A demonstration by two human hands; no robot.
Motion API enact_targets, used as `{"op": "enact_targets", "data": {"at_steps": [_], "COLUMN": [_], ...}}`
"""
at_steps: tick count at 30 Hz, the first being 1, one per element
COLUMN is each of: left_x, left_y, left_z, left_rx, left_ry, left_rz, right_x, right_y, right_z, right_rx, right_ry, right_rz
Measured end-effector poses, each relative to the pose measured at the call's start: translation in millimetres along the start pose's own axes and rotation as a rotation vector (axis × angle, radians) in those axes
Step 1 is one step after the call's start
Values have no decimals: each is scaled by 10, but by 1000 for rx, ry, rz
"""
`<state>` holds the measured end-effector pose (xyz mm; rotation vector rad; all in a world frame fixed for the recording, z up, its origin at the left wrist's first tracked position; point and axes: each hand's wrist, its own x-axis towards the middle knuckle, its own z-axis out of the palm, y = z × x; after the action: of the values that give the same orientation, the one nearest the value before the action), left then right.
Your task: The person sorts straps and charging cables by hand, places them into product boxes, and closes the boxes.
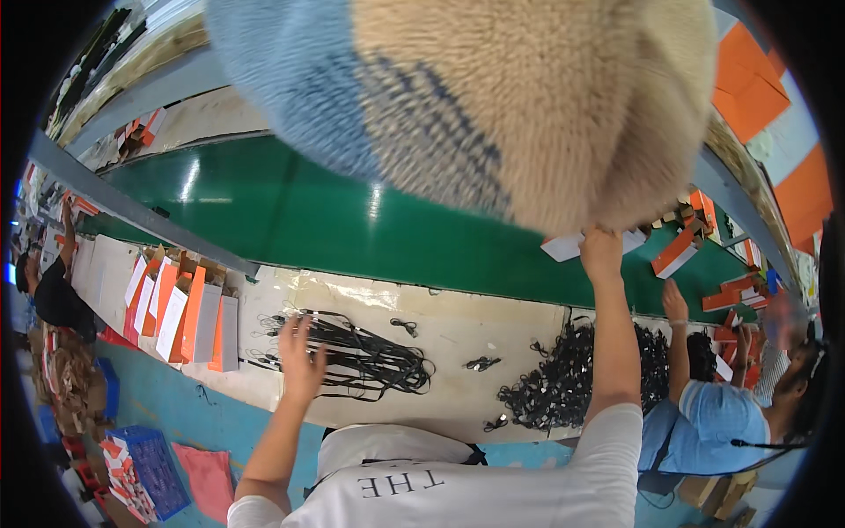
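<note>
My left hand point(301, 359) is over the left part of a row of black straps point(378, 356), its fingers spread and apart. The straps lie side by side on the pale bench, thin loops at their left ends. My right arm stretches far forward over the green conveyor belt. There my right hand point(602, 250) is closed at a white box point(562, 247), which shows on both sides of it; the fingertips are partly hidden by fuzzy blue and tan fabric point(528, 106). Below that arm a heap of tangled black straps point(550, 378) covers the bench.
Orange and white boxes point(201, 317) stand in a row on the bench's left. Two small strap bundles point(481, 363) lie mid-bench. A co-worker in blue point(717, 427) reaches toward an orange-white box point(676, 253) at right. A blue crate point(151, 471) stands on the floor.
</note>
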<state>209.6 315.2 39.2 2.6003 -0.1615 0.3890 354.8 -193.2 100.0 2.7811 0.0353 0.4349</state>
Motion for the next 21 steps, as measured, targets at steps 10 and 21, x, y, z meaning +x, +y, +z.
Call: {"op": "enact_targets", "data": {"at_steps": [10,21], "left_x": [41,122], "left_y": [-947,-2029], "left_z": [-755,-1408], "left_rx": [257,357], "left_ry": [206,157], "left_rz": [-225,-468], "right_x": [276,106], "right_y": [278,51], "right_z": [704,116], "right_rx": [30,146], "right_ry": [-172,-142], "right_rz": [-107,187]}}
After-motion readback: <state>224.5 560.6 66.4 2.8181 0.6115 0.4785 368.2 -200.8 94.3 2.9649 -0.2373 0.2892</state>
